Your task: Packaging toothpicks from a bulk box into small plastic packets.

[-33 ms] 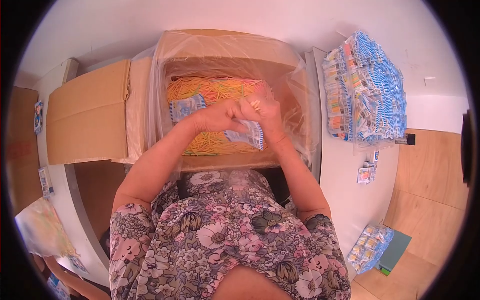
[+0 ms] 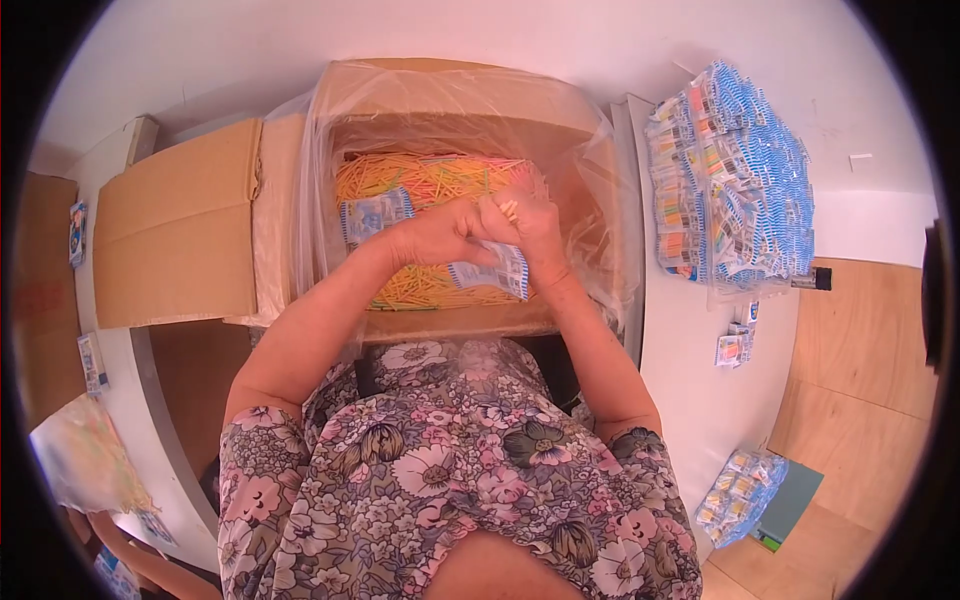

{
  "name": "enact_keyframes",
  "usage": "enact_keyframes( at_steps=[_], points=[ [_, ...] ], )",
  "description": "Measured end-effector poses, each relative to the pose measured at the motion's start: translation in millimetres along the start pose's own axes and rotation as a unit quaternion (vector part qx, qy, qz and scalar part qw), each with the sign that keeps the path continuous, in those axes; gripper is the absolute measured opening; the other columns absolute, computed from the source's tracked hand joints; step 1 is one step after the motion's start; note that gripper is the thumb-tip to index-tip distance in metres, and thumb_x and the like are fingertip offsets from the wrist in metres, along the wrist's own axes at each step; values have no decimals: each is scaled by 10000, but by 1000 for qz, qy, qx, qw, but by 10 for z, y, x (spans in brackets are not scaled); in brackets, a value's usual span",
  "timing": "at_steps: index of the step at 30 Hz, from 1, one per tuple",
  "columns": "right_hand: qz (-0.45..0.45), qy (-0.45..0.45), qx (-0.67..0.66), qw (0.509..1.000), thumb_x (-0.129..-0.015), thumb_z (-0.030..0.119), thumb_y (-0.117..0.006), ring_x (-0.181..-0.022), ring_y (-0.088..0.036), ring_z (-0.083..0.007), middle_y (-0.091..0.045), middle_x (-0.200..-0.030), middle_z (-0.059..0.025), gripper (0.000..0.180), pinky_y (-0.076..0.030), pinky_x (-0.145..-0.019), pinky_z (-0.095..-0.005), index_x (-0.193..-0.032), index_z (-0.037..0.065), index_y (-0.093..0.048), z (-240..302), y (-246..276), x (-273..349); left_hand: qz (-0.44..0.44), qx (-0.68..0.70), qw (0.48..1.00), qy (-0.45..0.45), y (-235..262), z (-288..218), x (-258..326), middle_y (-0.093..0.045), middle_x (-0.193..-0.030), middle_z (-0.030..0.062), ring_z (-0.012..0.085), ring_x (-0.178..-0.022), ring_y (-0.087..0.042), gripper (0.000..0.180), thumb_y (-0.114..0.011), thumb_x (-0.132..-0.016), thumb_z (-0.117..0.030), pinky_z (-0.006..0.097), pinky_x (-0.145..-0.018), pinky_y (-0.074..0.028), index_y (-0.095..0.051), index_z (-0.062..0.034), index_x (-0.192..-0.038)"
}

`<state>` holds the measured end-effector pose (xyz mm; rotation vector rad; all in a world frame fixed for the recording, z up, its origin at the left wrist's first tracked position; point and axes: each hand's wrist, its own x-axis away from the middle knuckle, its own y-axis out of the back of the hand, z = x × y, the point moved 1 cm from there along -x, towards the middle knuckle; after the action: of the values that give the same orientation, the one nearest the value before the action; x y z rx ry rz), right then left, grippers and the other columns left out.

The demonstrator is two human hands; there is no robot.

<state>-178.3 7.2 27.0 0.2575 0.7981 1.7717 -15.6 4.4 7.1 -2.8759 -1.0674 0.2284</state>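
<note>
Centre of frame: both hands together over an open carton [image 2: 455, 322] with a clear plastic liner [image 2: 585, 150]. Left hand [image 2: 435, 235] curled, fingers closed over the upper edge of a blue-and-white packet [image 2: 505, 268], which hangs slanted just below the knuckles. Right hand [image 2: 537, 228] in a fist against it, pale sticks [image 2: 509, 211] gripped with their ends showing at the fingers. Whether any sticks are inside the packet: cannot tell, hands cover its mouth. Beneath, inside the carton, a loose bed of thin yellow, orange and pink sticks [image 2: 430, 180]; a second packet [image 2: 376, 215] lies on them, left of the hands. Upper right: large heap of similar packets [image 2: 735, 190] on a white table [image 2: 680, 370]. Lower left corner: another person's arm [image 2: 150, 565].
</note>
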Motion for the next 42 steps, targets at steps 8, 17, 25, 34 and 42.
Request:
enact_keyframes(
  at_steps=[8, 17, 25, 34, 42],
  points=[
    [-58, -6, -42, 997, -866, 154, -560, -654, -580, -242, -583, -809, -117, 176, -445, -566, -343, -795, -6, -545, 136, 103, -81, -24, -116, 993, 12, -1, 151, -20, -662, -745, 50, 71, -696, -577, 119, -663, -779, -24, 251, -644, -467, -667, 20, -890],
    [-51, -39, -17, 998, -900, 218, -544, -562, -520, -242, -549, -658, -119, 254, -422, -551, -327, -773, -1, -551, -47, 4, -160, -85, -78, 993, -20, -31, 254, -41, -618, -690, 69, 75, -653, -537, 99, -664, -753, -18, 264, -620, -456, -675, 1, -850],
    [-74, -72, -215, 971, -938, 273, -499, -599, -510, -191, -521, -664, -100, 315, -421, -586, -302, -799, -4, -556, 4, -73, -76, -80, -68, 994, 8, 20, 285, -4, -648, -787, 57, 97, -716, -581, 107, -659, -776, -12, 246, -634, -459, -682, 15, -878],
    [-59, -146, -31, 987, -850, 312, -604, -615, -534, -183, -544, -665, -105, 314, -435, -596, -318, -775, 11, -553, 52, -31, -50, -144, -169, 973, -69, -35, 285, -46, -631, -786, 80, 154, -746, -602, 86, -666, -758, -8, 258, -669, -464, -666, -4, -843],
    [-8, -188, -23, 982, -782, 147, -584, -555, -525, -172, -522, -586, -127, 166, -446, -560, -317, -736, -12, -579, -224, 312, -99, -120, 70, 988, 63, 38, 285, -23, -640, -882, 6, 61, -773, -563, 130, -594, -861, -88, 239, -681, -465, -667, 5, -917]
  ],
)
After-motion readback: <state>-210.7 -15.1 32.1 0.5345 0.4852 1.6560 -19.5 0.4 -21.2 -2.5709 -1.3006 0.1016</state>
